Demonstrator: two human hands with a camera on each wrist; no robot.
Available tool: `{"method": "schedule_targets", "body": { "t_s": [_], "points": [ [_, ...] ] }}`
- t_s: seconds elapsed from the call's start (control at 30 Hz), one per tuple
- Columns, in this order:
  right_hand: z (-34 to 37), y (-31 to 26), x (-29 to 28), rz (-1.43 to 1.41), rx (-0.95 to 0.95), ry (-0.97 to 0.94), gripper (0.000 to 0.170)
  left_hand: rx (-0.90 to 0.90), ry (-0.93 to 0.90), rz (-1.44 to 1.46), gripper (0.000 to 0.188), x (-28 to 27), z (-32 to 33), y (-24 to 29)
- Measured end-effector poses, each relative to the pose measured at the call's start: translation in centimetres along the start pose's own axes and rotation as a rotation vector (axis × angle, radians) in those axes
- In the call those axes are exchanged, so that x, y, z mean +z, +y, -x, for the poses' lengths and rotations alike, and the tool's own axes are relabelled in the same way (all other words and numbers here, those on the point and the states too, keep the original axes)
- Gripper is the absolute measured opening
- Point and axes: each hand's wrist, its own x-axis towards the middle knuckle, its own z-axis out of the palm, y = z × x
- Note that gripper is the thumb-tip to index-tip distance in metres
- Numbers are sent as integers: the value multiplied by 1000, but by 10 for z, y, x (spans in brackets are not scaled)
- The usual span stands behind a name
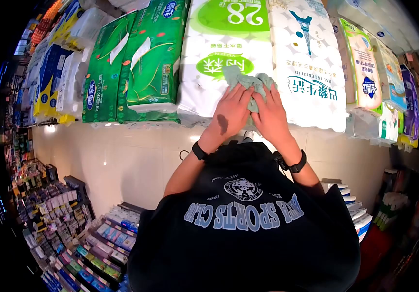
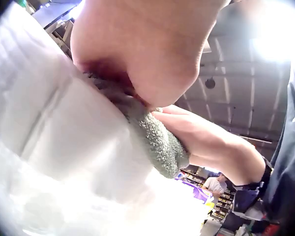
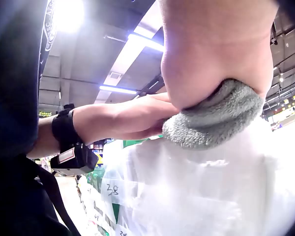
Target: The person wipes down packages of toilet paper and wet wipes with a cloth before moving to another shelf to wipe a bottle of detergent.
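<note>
A grey-green towelling cloth [image 1: 254, 83] lies bunched on a white and green plastic-wrapped tissue pack [image 1: 197, 92], near its seam with a white pack printed with a blue tower [image 1: 311, 63]. My left hand [image 1: 232, 109] presses on the cloth's left part, fingers stretched forward. Close beside it, my right hand [image 1: 270, 114] rests on the right part with its fingers extended. In the left wrist view, folds of cloth [image 2: 160, 145] show below the left hand [image 2: 142, 54]. A thick roll of cloth [image 3: 214, 118] bulges from under the right palm [image 3: 216, 59] in the right wrist view; those fingertips are hidden.
Green tissue packs [image 1: 153, 58] stand to the left of the white packs. More packs [image 1: 363, 68] line the right side. Tiled floor [image 1: 136, 146] lies between this display and my body. Shelves of small goods [image 1: 92, 243] stand behind at lower left.
</note>
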Motion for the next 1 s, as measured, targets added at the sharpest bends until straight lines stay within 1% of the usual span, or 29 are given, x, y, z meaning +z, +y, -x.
{"method": "schedule_targets", "body": {
  "t_s": [0.07,0.17,0.2,0.3,0.37,0.43,0.5,0.6,0.7,0.73,0.8,0.87,0.97,1.0],
  "points": [
    [-10,-21,15,50,12,36,55,-16,15,-19,62,-10,8,-14],
    [-30,-50,40,41,-23,37,54,-67,34,-30,62,-34,25,-39],
    [-37,-58,49,33,-64,51,55,-88,32,-34,62,-42,32,-49],
    [-54,-84,71,-52,-107,47,56,-130,56,-39,65,-55,55,-80],
    [-56,-91,82,-23,-129,44,55,-162,85,-42,66,-56,67,-88],
    [-53,-98,80,-16,-118,27,55,-173,75,-105,68,-56,68,-84],
    [-44,-95,71,-25,-96,13,55,-174,58,-166,69,-53,67,-76],
    [-24,-83,54,2,-26,-11,55,-96,-44,-146,71,-46,60,-61],
    [-7,-64,41,56,45,-22,55,18,-66,-40,71,-34,46,-49],
    [-4,-60,38,68,66,-22,56,53,-55,-49,69,-26,41,-48],
    [-6,-54,36,76,106,-30,58,61,-49,-40,69,-19,29,-45],
    [-17,-46,40,104,103,1,59,65,-27,-50,66,-16,15,-46],
    [-39,-40,49,118,95,48,60,73,38,-52,64,-15,-4,-62],
    [-45,-38,52,119,88,67,59,48,35,-48,63,-16,-7,-64]
  ]
}}
